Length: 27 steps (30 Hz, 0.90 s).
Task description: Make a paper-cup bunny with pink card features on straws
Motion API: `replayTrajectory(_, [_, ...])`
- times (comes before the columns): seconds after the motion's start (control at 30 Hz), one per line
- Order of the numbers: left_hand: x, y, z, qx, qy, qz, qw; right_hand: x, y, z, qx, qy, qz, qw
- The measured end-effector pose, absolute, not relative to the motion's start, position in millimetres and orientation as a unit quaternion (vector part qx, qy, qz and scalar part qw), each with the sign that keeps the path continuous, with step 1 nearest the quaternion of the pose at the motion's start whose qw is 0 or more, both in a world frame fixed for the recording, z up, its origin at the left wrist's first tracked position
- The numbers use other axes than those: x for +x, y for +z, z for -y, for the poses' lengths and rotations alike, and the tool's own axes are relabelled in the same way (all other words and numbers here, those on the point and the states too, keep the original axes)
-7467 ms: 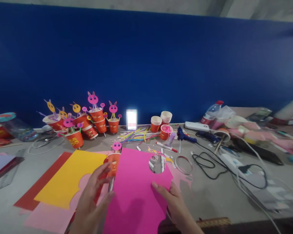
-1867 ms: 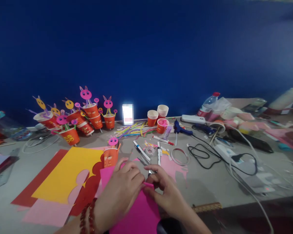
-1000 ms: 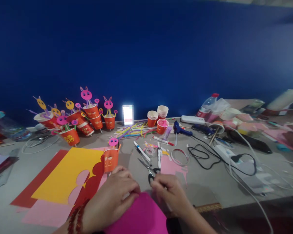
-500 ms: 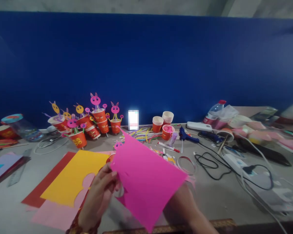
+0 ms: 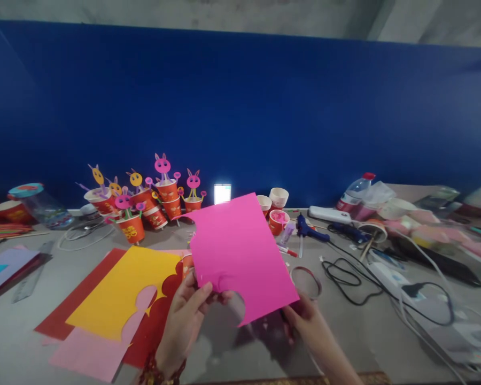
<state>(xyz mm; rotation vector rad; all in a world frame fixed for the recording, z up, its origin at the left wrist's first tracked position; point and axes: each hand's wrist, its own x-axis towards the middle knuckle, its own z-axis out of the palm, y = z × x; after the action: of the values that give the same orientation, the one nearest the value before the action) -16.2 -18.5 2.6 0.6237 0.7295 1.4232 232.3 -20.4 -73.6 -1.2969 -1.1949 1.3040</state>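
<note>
A bright pink sheet of paper (image 5: 236, 246), with round bites cut out of its left and lower edges, is held up over the table. My left hand (image 5: 190, 307) pinches its lower left edge between thumb and fingers. At the lower right corner, partly behind the sheet, is my right hand (image 5: 304, 318), its fingers closed. Something dark shows by those fingers, but I cannot make out what it is. Left of my hands lie a yellow sheet (image 5: 116, 289) with cutouts, red paper (image 5: 152, 326) and pale pink paper (image 5: 90, 350).
Red paper cups (image 5: 131, 229) with pink and yellow bunny figures stand at the back left. A cup of pink scraps (image 5: 278, 220), a blue glue gun (image 5: 310, 230), a tape roll (image 5: 307, 282) and black cable (image 5: 348, 278) lie to the right. A blue partition (image 5: 240, 107) rises behind.
The pink sheet has been turned and lifted, its cut edge now facing down. My right hand has come out from behind it to the lower right corner. My left hand still holds the sheet.
</note>
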Motion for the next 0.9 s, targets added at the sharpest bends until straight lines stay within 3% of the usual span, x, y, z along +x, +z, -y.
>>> replayTrajectory(0.17, [1, 1, 10, 0.237, 0.647, -0.283, 0.667, 220, -74, 28, -0.546, 0.5, 0.484, 0.466])
replayTrajectory(0.37, [18, -8, -1, 0.189, 0.654, -0.29, 0.673, 218, -70, 24, -0.565, 0.416, 0.599, 0.387])
replayTrajectory(0.47, [24, -11, -3, 0.196, 0.655, -0.284, 0.672, 211, -69, 28, -0.538, 0.45, 0.624, 0.344])
replayTrajectory(0.63, [31, -15, -1, 0.202, 0.655, -0.286, 0.67, 197, -63, 35, -0.488, 0.521, 0.587, 0.383])
replayTrajectory(0.9, [35, -13, -3, 0.19, 0.693, -0.301, 0.627, 201, -68, 38, -0.484, 0.548, 0.578, 0.362])
